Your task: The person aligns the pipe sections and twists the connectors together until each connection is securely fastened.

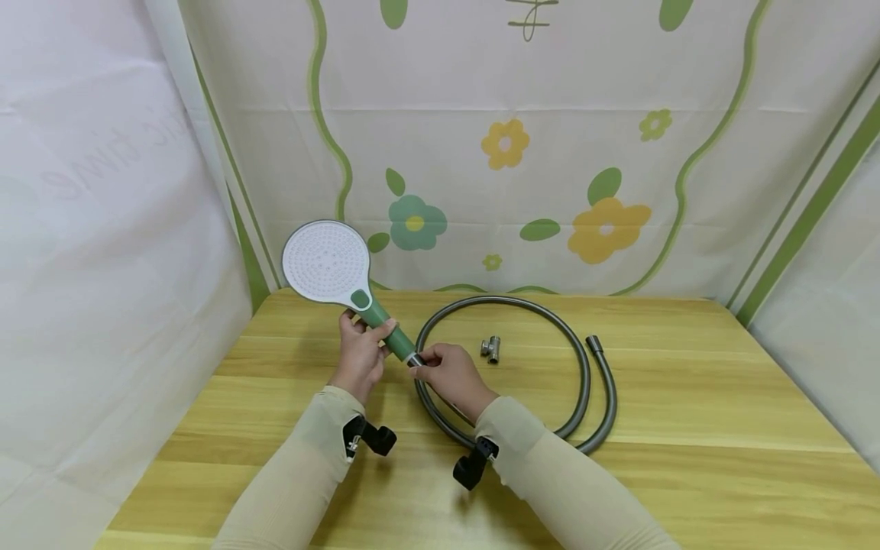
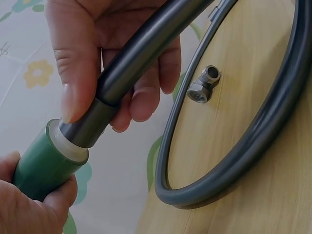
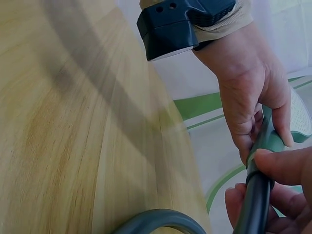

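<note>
A shower head (image 1: 326,262) with a white spray face and a green handle (image 2: 41,163) is held above the table, tilted up to the left. My left hand (image 1: 360,353) grips that handle, thumb across its front. At the handle's lower end my right hand (image 1: 454,376) pinches the dark grey end fitting of a shower hose (image 2: 146,48) between thumb and fingers. The fitting meets the white threaded-looking collar (image 2: 68,148) of the handle; a band of white still shows between them. How far it is engaged I cannot tell. The hose loops down onto the table.
A small metal tee fitting (image 1: 491,349) lies inside the hose loop. The hose's other end (image 1: 594,344) lies to the right on the wooden table (image 1: 701,397). Behind the table hangs a flower-printed cloth (image 1: 440,137), with more cloth at both sides.
</note>
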{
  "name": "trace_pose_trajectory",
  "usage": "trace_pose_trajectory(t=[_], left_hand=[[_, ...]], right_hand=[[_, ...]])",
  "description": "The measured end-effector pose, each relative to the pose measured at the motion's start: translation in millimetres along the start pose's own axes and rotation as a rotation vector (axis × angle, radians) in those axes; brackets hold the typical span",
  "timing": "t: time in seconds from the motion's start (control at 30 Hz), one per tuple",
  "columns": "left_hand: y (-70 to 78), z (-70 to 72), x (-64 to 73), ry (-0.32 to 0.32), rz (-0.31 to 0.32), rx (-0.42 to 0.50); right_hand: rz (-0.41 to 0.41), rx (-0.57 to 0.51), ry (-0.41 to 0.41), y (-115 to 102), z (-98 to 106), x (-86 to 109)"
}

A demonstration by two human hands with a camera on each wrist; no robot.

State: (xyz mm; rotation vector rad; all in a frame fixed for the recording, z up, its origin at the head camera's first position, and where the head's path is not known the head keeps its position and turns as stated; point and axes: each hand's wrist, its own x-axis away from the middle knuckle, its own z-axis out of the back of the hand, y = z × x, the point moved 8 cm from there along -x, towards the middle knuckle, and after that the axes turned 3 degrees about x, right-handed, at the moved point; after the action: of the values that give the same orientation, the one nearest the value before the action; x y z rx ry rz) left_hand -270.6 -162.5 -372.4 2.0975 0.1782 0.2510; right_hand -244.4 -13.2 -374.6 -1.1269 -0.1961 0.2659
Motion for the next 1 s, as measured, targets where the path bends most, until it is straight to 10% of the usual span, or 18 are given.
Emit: trace_pose_trajectory(t=[1.0], left_hand=[[-0.2, -1.8, 1.1, -0.03, 0.012, 0.019]], right_hand=[[-0.171, -0.252, -0.117, 22.9, -7.8, -6.0]])
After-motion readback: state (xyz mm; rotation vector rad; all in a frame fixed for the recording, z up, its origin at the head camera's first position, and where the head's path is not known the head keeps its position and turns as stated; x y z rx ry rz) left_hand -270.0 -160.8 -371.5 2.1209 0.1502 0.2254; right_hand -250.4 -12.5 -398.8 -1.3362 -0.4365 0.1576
